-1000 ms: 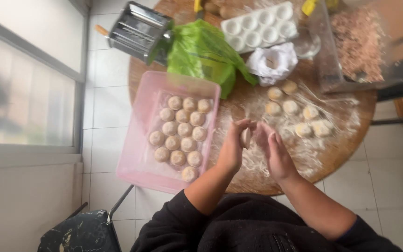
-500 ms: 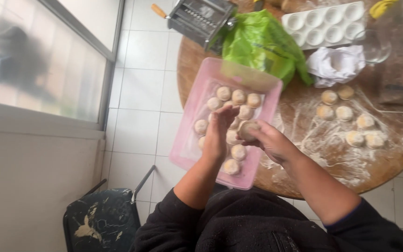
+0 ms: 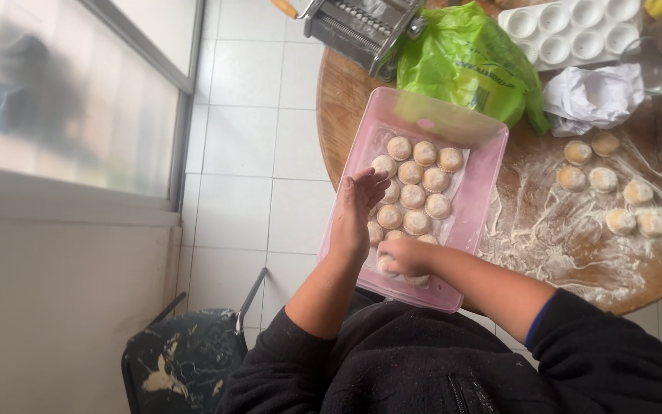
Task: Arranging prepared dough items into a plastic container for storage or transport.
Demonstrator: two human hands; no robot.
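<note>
Head view, looking down on a round wooden bench (image 3: 346,100) dusted with flour. Left hand (image 3: 355,211) — open, fingers straight and together, edge-on over the left side of a pink tray (image 3: 484,192), holding nothing. Right hand (image 3: 401,257) — curled low at the tray's near end, fingers closed on a dough ball (image 3: 387,266) resting among the others. Tray filled with rows of dough balls (image 3: 423,180) on a floured lining, near edge overhanging the bench toward the body. More dough pieces (image 3: 622,195) loose on the flour to the right, well apart from the tray. Beyond the tray: green bag (image 3: 461,61), touching its far rim; metal pasta roller (image 3: 362,27) at the far left; white egg tray (image 3: 568,31); crumpled white paper (image 3: 591,96). Paint-spattered dark stool (image 3: 181,360) on the tiled floor (image 3: 247,153), lower left.
</note>
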